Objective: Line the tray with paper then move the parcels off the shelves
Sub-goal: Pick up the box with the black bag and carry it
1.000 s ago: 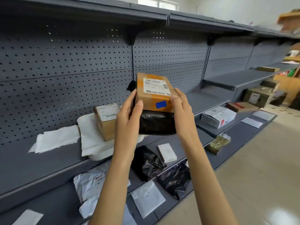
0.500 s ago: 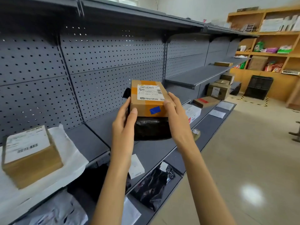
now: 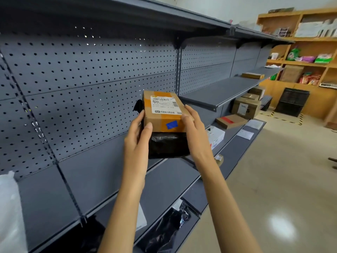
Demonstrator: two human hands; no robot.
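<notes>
Clamped between left hand and right hand, fingers pressing both flanks, cardboard box stacked on black parcel, long axis pointing away, clear of the shelf.

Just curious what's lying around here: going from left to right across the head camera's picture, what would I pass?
White paper → left hand → taped cardboard box → right hand → flat red-marked box → black crate.

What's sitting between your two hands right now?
In the head view, the left hand and right hand clamp a stack: a cardboard box with a shipping label on top of a black plastic parcel.
</notes>
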